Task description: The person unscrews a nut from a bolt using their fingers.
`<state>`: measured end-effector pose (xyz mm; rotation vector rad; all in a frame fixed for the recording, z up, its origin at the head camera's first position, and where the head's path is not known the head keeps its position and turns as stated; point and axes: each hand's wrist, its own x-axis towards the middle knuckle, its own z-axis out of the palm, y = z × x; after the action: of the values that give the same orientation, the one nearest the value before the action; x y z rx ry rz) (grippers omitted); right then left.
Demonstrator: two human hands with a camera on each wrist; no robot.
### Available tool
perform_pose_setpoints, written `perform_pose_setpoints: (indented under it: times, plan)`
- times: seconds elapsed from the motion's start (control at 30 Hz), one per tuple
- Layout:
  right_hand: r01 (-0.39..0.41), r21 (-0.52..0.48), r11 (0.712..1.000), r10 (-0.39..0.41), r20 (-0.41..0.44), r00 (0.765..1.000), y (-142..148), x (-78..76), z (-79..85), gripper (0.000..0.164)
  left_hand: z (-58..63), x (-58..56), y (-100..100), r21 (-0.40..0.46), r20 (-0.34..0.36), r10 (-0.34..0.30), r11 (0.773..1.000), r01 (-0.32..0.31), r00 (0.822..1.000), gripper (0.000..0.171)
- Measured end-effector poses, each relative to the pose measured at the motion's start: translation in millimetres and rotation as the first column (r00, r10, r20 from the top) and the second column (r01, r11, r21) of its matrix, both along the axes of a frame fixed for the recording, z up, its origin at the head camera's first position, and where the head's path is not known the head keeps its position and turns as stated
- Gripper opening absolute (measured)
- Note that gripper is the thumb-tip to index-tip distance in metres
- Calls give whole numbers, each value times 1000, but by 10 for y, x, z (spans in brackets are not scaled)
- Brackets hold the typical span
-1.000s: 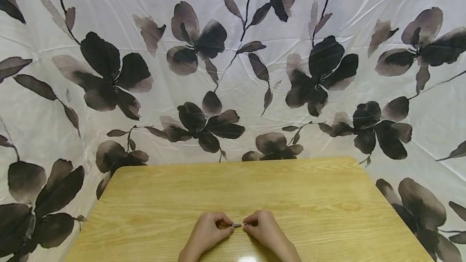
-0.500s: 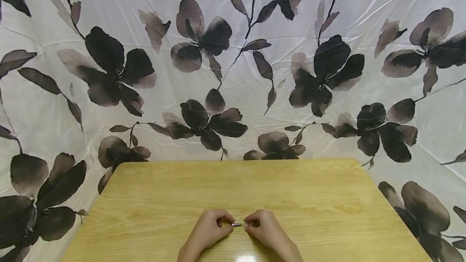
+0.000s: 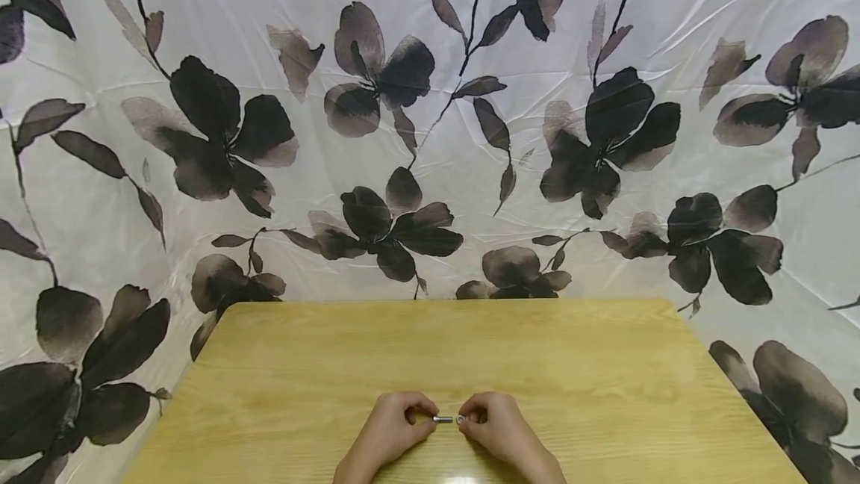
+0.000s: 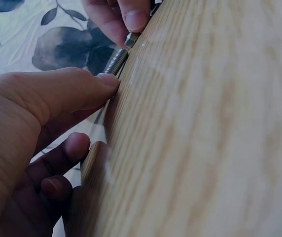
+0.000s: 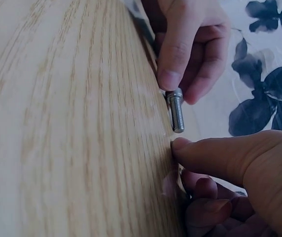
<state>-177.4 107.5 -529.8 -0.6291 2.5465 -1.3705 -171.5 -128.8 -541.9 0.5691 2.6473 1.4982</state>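
My left hand [image 3: 398,424] pinches the head end of a silver metal bolt [image 3: 443,419] between thumb and fingers. The threaded shank points toward my right hand [image 3: 499,428], which holds a small metal nut [image 3: 460,419] at its fingertips. A narrow gap separates the bolt's tip from the nut. Seen from the left wrist, the bolt's threads [image 4: 115,62] stick out past the thumb, and the nut [image 4: 131,39] sits just beyond. From the right wrist, the bolt [image 5: 177,113] shows clearly, while the nut is hidden behind the right thumb.
Both hands are over a light wood-grain table [image 3: 430,349] near its front. Behind and beside the table hangs a white cloth [image 3: 289,163] printed with dark flowers. A bright light reflection lies on the tabletop between the forearms.
The nut has turned so its hole shows more toward the head camera. The gap between bolt and nut looks slightly wider. The whole head view has shifted a little; both grips stay the same.
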Motion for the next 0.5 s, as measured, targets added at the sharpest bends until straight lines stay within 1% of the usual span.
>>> perform_pose_setpoints:
  times: [0.13, 0.33, 0.5]
  plan:
    - [7, 2, 1000, -7, 9, 1000, 14, -15, 6, 5, -13, -13, 12, 0, 2, 12, 1000, -12, 1000, 12]
    - [10, 2, 1000, -10, -4, 1000, 16, -16, 18, 2, -19, -31, 8, 7, 5, 1, 1000, -1, 1000, 13]
    - [4, -19, 1000, -4, 13, 1000, 11, -15, 25, 5, -13, -46, -1, 10, 14, -1, 1000, 0, 1000, 12]
